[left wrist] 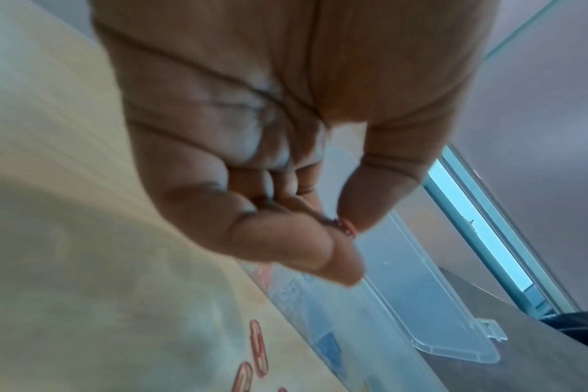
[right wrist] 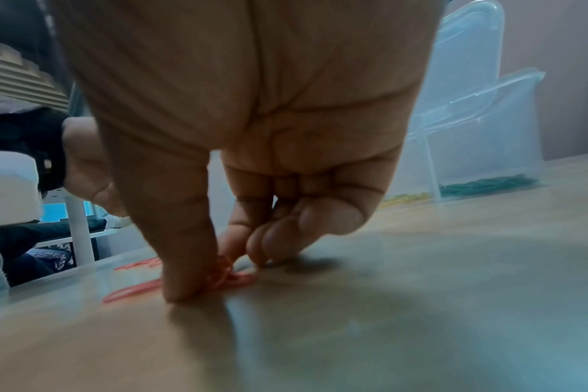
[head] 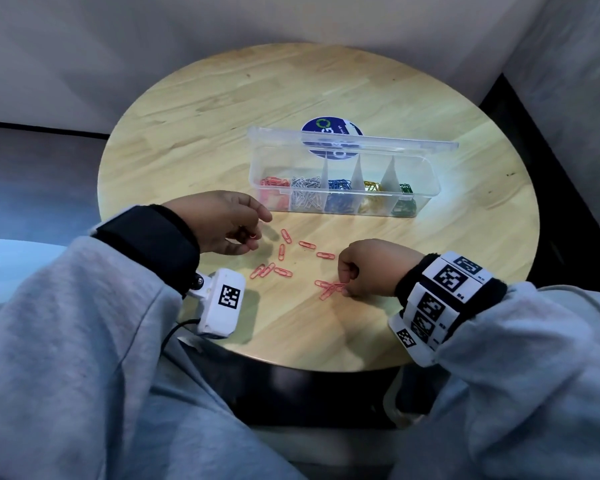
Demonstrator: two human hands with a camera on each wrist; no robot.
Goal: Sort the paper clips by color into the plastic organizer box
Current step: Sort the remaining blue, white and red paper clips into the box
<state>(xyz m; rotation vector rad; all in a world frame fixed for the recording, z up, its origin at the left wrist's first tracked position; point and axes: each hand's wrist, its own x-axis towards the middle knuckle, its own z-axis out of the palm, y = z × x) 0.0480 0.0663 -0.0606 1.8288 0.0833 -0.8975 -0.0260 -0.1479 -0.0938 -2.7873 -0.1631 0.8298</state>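
I see red paper clips (head: 284, 252) scattered on the round wooden table (head: 194, 109) just before the organizer box (head: 340, 188); my left hand (head: 222, 223) pinches one, my right hand (head: 364, 268) pinches another against the tabletop, grey walls behind.

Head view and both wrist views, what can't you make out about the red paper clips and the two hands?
- Left hand: how many red paper clips it pinches; head view, fingers cover them; left wrist view, blurred.
- Right hand: whether the red clips under its fingers are lifted or on the round wooden table; right wrist view, thumb hides them.
- Clear plastic organizer box: clip counts, too small.
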